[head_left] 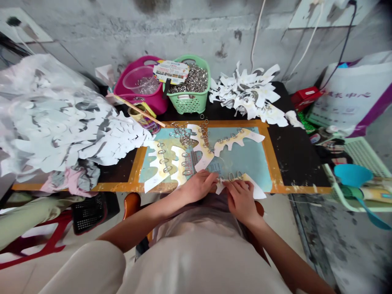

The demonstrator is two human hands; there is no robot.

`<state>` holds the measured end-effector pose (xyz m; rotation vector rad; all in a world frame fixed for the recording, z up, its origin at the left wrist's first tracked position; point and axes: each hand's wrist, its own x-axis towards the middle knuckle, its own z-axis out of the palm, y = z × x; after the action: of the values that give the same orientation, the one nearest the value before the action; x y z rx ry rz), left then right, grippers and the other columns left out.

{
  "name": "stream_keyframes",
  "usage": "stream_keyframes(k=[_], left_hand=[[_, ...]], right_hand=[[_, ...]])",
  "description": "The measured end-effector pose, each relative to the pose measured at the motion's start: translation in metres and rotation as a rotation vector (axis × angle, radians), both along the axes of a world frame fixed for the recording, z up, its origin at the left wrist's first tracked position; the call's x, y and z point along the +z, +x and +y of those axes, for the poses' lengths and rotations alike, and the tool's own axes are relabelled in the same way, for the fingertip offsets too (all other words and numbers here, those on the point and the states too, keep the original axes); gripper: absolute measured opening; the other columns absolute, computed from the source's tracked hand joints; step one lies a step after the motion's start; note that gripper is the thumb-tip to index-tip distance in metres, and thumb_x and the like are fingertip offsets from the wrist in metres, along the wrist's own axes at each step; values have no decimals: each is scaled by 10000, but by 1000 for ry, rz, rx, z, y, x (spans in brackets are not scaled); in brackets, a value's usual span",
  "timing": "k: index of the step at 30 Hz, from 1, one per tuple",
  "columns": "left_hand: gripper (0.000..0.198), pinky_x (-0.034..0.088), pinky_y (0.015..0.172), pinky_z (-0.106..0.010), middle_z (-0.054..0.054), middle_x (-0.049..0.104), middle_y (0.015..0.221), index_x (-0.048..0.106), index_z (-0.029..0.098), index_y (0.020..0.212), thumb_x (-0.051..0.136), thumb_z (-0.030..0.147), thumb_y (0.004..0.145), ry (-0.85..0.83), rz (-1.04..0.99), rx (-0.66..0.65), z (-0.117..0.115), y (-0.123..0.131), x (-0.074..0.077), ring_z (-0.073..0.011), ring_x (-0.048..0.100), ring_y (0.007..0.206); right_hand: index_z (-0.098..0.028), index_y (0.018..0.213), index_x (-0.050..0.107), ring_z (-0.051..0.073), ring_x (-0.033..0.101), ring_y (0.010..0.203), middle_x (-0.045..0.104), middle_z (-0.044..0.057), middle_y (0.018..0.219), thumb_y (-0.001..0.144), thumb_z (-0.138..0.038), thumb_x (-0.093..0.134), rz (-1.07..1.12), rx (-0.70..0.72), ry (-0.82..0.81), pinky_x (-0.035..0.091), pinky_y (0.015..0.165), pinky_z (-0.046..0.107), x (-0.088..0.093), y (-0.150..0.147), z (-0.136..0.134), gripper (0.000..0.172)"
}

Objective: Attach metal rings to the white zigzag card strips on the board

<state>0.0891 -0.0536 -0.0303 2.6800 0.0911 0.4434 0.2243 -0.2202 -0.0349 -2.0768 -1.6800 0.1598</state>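
Left forearm [147, 216] angled in from the lower left, wrist low, back of the left hand [199, 185] up, fingers close together and pointing right, fingertips against the near end of a scalloped white paper strip [249, 183]. Right forearm [284, 257] rising from the lower right, right hand [240, 200] turned palm-down, fingers slightly spread and bent over the same strip, just beside the left fingertips. Both hands nearly touching, at the near edge of the board. Firm pinch or light contact: impossible to tell from this view.

Strip flat on a pale blue mat [241, 157] with an orange-taped border, two silver metal rings [234, 176] standing along its upper edge, just beyond the fingers. Further scalloped white strips with rings [235, 141] on the mat, beyond the hands. Loose silver rings [183, 136] in a small heap near the mat's far edge. Behind the mat, a green plastic basket [190, 85] full of rings, beside a magenta plastic basket [137, 90]. To the left, a large heap of white paper shapes in clear plastic [61, 122]; at the far right of the table, a smaller pile of white paper shapes [248, 94].
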Motion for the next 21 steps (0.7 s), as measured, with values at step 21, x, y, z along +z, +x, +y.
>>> stream_keyframes(k=[21], left_hand=[[372, 333, 1075, -487, -127, 680, 1086, 512, 157, 1168, 493, 53, 811, 89, 38, -319, 22, 32, 17, -265, 504, 1249]], right_hand=[[-219, 1269, 566, 261, 491, 1053, 650, 65, 1153, 886, -160, 497, -64, 25, -40, 272, 939, 459, 2, -1, -3, 393]])
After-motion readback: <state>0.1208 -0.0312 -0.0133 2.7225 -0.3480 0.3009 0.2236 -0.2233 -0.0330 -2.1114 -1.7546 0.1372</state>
